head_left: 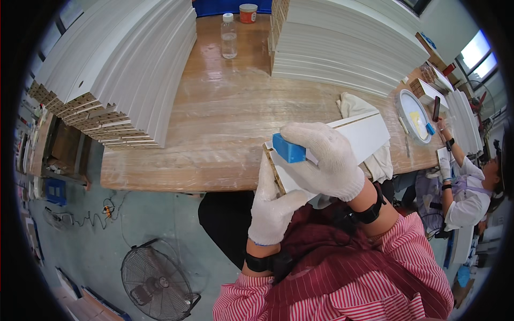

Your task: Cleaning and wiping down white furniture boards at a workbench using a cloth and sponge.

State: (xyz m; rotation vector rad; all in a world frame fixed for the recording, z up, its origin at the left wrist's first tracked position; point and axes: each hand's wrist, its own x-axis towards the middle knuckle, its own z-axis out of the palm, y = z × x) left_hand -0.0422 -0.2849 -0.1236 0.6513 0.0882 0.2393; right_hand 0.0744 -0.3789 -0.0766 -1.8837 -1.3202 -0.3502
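Observation:
My right hand [329, 160], in a white knit glove, grips a small blue rectangular block [289, 148] against the near-left end of a white board [368, 135]. Whether the block is foam or something harder, I cannot tell. My left hand [270, 208], gloved the same way, is closed around that end of the board, thumb on the white face and fingers along the raw brown edge. The board slants up to the right over the table's front edge. Its middle is hidden behind my right hand. Under its far end lies a cream cloth [350, 104].
Tall stacks of white boards stand on the wooden table [225, 107], one left stack [134, 59] and one right stack [342, 48]. A bottle [229, 40] and an orange tub [248, 13] stand behind. A tray [415, 115] lies right, near a co-worker [468, 184]. A fan [158, 281] is on the floor.

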